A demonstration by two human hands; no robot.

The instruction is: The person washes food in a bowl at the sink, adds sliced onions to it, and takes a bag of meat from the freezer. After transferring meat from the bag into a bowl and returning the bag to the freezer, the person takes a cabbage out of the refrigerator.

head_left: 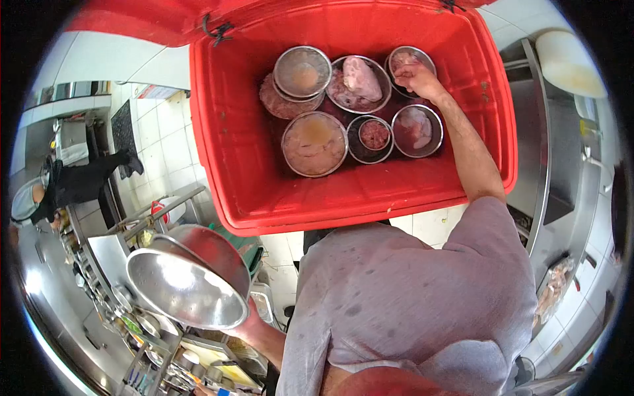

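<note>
- Inside the red bin (pixel 356 212), at its far right corner, the right hand (pixel 417 78) is at a metal bowl (pixel 428 57) of meat (pixel 401 60).
- Risk: uneven pressure on that bowl's rim could tip it and spill its contents into the bin.
- Risk: the upper container (pixel 285 70) at far left sits stacked over a wider mass of meat (pixel 282 105); a knock could slide it off.
- Risk: the two tilted metal bowls (pixel 188 290) outside the bin hang from one hand; a loosened hold could drop them.
- Right hand: fingers bent, at the meat; whether they pinch it cannot be told.
- Left hand (pixel 249 325): closed at the lower edge of the tilted bowls, holding them; most fingers are hidden.
</note>
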